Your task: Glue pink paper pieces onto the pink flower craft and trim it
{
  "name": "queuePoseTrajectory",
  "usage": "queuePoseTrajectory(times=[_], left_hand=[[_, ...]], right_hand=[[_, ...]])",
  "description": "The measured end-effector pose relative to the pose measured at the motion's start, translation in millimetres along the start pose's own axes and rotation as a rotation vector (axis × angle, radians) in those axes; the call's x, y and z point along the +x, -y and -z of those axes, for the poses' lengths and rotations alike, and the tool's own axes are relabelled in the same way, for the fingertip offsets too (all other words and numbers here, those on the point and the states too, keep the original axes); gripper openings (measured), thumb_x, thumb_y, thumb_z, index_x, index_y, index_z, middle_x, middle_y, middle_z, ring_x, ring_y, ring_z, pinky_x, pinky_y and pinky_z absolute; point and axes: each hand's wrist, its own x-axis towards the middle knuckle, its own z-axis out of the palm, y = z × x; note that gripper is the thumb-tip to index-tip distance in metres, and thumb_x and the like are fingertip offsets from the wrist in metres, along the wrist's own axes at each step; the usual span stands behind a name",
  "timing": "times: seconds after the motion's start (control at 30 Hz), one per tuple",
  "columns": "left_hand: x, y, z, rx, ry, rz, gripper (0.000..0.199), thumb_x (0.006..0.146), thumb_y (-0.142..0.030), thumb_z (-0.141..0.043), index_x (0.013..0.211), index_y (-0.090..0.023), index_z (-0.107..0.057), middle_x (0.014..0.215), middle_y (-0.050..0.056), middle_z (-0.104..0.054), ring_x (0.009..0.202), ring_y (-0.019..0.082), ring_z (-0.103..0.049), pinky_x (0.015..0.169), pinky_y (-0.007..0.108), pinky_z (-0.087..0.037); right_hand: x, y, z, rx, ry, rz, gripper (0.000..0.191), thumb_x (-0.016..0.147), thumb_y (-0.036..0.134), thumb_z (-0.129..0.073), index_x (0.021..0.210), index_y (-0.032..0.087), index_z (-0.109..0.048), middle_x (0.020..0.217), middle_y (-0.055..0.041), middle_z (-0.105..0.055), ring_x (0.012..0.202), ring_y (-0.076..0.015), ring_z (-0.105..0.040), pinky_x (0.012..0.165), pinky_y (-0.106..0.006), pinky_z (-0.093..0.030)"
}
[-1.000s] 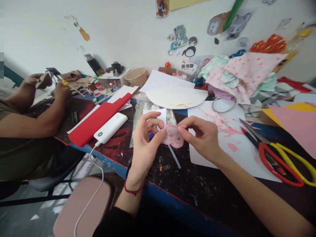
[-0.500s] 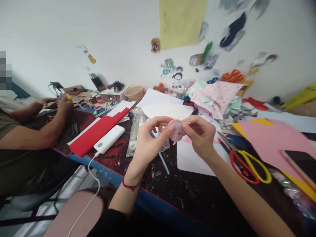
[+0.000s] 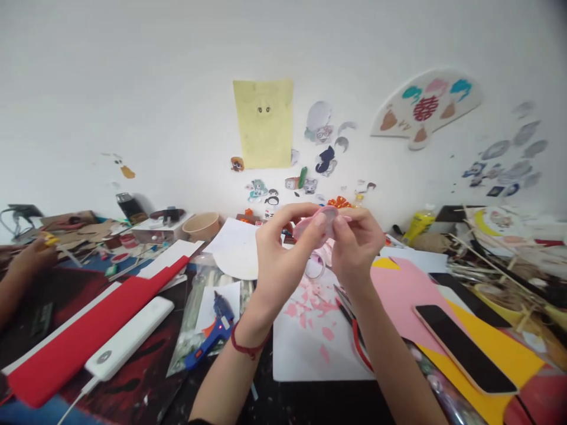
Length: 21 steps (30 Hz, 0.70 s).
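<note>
Both hands are raised over the table, fingertips meeting at a small rounded pink piece with a greyish round face. It looks like cloth or paper; the material is hard to tell. My left hand pinches its left side between thumb and fingers. On the opposite side, my right hand grips the edge in a similar pinch. Below them lies a white sheet scattered with pink petal-like scraps. A clear ring-shaped roll stands behind the scraps. Red-handled scissors are partly hidden by my right forearm.
A blue glue gun lies left of my left wrist. Further left are a white power bank with a cable and a red strip. Another person's hand is at far left. At right, a phone rests on coloured paper.
My view has swung right and up, showing more wall and the right side of the table. The pink piece has been turned between my fingers, still held by both hands.
</note>
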Motion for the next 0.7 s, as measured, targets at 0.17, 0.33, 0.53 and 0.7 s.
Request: queuePoseTrajectory(times=[0.17, 0.33, 0.53, 0.7], left_hand=[[8, 12, -17.4, -0.046, 0.017, 0.029, 0.011, 0.091, -0.032, -0.073, 0.095, -0.023, -0.076, 0.095, 0.003, -0.076, 0.09, 0.017, -0.069, 0.077, 0.031, -0.053], [8, 22, -25.8, -0.084, 0.05, 0.082, 0.013, 0.088, -0.034, -0.076, 0.097, -0.025, -0.078, 0.098, 0.004, -0.077, 0.091, 0.019, -0.069, 0.078, 0.033, -0.054], [7, 32, -29.6, -0.096, -0.027, 0.116, 0.013, 0.089, -0.036, -0.075, 0.094, -0.024, -0.078, 0.096, 0.004, -0.078, 0.092, 0.02, -0.07, 0.081, 0.035, -0.055], [8, 38, -25.6, -0.131, -0.069, 0.134, 0.012, 0.088, -0.035, -0.076, 0.091, -0.023, -0.079, 0.09, 0.003, -0.077, 0.085, 0.018, -0.068, 0.078, 0.032, -0.055]], right_hand=[[5, -5, 13, -0.098, -0.078, 0.037, 0.011, 0.089, 0.027, -0.072, 0.081, 0.022, -0.067, 0.077, 0.0015, -0.071, 0.072, -0.0134, -0.067, 0.068, -0.029, -0.054], [5, -14, 22, -0.135, -0.144, 0.041, 0.009, 0.087, 0.027, -0.073, 0.08, 0.023, -0.068, 0.077, 0.0007, -0.071, 0.072, -0.0149, -0.068, 0.07, -0.032, -0.056], [4, -18, 25, -0.15, -0.134, 0.04, 0.011, 0.087, 0.027, -0.073, 0.079, 0.023, -0.067, 0.075, 0.0006, -0.071, 0.073, -0.0163, -0.068, 0.075, -0.034, -0.056], [3, -20, 27, -0.147, -0.068, 0.028, 0.011, 0.088, 0.031, -0.072, 0.08, 0.024, -0.069, 0.076, 0.0005, -0.071, 0.073, -0.0159, -0.067, 0.073, -0.033, -0.055]])
